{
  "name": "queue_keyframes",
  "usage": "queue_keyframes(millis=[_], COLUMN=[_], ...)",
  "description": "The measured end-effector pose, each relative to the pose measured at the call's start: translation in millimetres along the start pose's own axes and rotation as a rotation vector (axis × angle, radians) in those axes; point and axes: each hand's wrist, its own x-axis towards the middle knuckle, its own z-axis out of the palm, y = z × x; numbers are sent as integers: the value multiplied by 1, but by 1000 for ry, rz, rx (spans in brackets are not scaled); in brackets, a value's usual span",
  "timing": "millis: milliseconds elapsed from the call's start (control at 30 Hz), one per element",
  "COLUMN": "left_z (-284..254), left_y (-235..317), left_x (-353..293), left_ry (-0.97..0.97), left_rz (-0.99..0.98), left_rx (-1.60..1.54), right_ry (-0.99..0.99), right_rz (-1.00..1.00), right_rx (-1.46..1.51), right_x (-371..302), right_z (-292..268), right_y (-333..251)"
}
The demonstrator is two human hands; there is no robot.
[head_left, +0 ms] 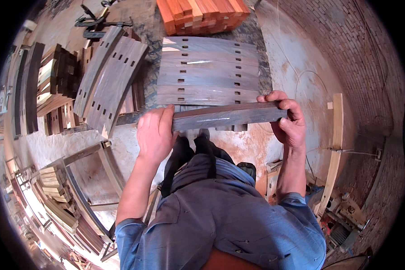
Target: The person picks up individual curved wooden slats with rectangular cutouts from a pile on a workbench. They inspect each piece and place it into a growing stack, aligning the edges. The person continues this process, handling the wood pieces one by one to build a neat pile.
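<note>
I hold a dark, slightly curved wooden slat level in front of me, one end in each hand. My left hand wraps round its left end, with the thumb along the near face. At the other end my right hand grips with fingers over the top and thumb below. Just beyond the slat lies a row of similar curved boards, set edge to edge on a dark work surface. Small rectangular mortises run in two columns across them.
Reddish wooden blocks are stacked at the far end. To the left stand mortised boards, more timber stacks and a black clamp. A wooden frame stands lower left. On the right, a long pale plank leans by a brick wall.
</note>
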Motion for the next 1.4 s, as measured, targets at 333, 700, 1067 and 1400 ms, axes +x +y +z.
queue_keyframes(millis=[333, 700, 1067, 1400], left_z=[-52, -65, -64, -71], left_y=[-31, -67, -83, -88], left_x=[-22, -25, -31, -29], left_ry=[107, 291, 274, 177], left_rz=[46, -5, -16, -61], left_rx=[215, 379, 323, 226], right_ry=[149, 8, 124, 216], right_rz=[265, 157, 261, 377], right_rx=[154, 255, 219, 80], right_x=[38, 68, 79, 101], right_z=[21, 48, 57, 70], right_y=[36, 83, 98, 96])
